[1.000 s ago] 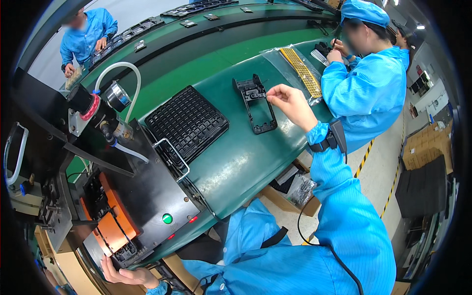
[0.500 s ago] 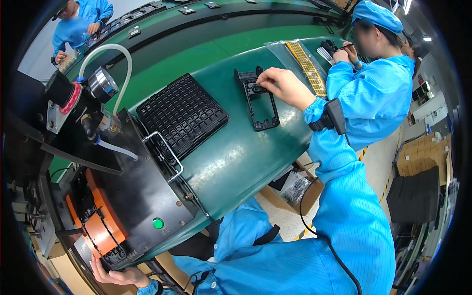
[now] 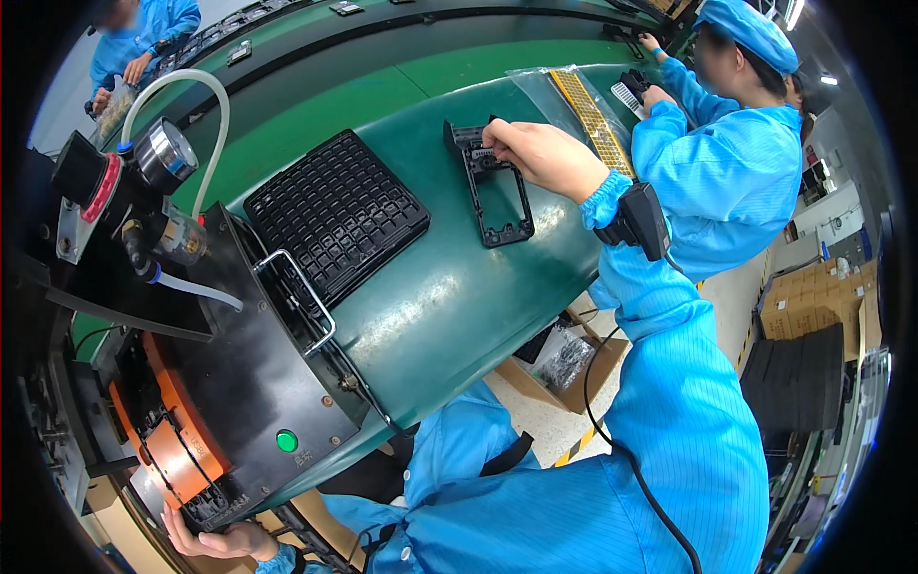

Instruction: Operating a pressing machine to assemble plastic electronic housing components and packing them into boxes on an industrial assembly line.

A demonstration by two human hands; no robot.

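Note:
A black plastic frame (image 3: 485, 230), with a long rectangular opening, lies on the green tabletop right of centre. Over its far end my right hand (image 3: 547, 158) rests, fingertips drawn together in a pinch against the part there. Anything small between those fingers is hidden. At the lower left, my left hand (image 3: 212, 541) is beside the front edge of a black bench press machine (image 3: 253, 383), its fingers extended and apart. Just above that hand sits an orange fixture (image 3: 177, 459) with black parts in it.
A black gridded tray (image 3: 335, 215) lies between the machine's metal handle (image 3: 306, 297) and the frame. Beyond my right hand is a yellow gridded sheet (image 3: 593, 120) on clear film. A co-worker (image 3: 698, 182) sits at right; another person (image 3: 143, 43) works far left. An open carton (image 3: 564, 368) stands below.
The view has shifted slightly, moving the scene leftward. My right fingers have curled more tightly at the frame's far end. The right co-worker's one hand has reached farther out. My left hand stays by the machine.

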